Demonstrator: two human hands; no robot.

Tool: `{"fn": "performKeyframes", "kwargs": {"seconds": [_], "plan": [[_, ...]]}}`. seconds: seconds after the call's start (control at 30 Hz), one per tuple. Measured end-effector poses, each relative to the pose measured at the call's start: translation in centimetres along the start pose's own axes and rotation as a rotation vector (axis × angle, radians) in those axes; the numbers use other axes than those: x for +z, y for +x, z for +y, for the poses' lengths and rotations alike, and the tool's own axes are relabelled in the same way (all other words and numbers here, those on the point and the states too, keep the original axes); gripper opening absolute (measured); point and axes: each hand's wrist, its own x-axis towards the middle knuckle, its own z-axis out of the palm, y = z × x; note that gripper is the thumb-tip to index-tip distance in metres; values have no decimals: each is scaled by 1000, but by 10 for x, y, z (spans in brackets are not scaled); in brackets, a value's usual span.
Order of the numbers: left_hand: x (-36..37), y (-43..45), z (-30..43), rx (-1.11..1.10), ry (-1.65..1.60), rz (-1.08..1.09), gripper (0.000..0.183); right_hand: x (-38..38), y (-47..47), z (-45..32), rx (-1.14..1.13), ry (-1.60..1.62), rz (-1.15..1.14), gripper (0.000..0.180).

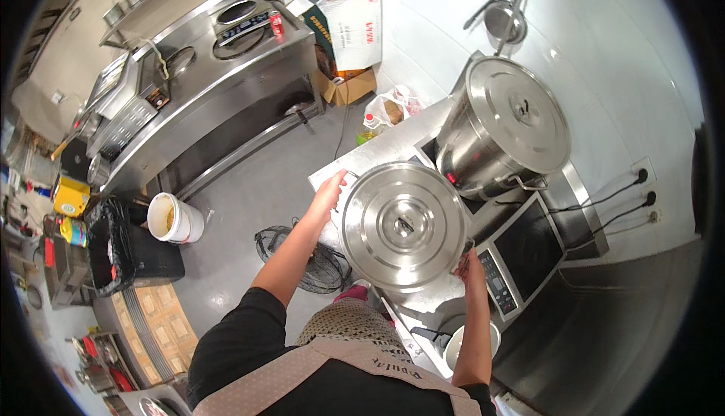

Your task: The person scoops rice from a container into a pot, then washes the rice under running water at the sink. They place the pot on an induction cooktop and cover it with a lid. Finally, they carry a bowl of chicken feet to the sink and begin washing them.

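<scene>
Both my hands grip the side handles of a stainless-steel stockpot. Its round steel lid (368,232), with a black-topped knob (404,224) at the centre, hides most of the pot below. At the far-left handle is my left hand (329,192), fingers curled around it. My right hand (471,269) holds the opposite handle, close to the control panel (498,284) of an induction cooktop (529,252). Just beyond, a taller lidded stockpot (470,150) stands on the steel counter (334,177) against the tiled wall.
Near my right forearm is a white bucket (456,351). A black wire fan (323,269) stands on the floor by my legs. Power cords (600,201) run to wall sockets. Left lie a white tub (190,223), a black bin (158,257) and a steel cooking range (243,85).
</scene>
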Motion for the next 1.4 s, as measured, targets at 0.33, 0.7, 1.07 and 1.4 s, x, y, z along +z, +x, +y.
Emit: {"fn": "performKeyframes", "kwargs": {"seconds": [0.33, 0.7, 1.07, 1.4], "plan": [[87, -91, 54, 1021, 488, 71, 38, -54, -125, 134, -265, -115, 788, 32], [139, -379, -183, 503, 798, -1787, 29, -12, -561, 481, 72, 852, 1721, 22], [16, -552, -405, -209, 1329, -1689, 46, 83, -1009, 842, 729, 846, 2203, 21], [22, -585, -406, 109, 1481, -1608, 38, -16, -1137, 913, 1057, 654, 2173, 68]]}}
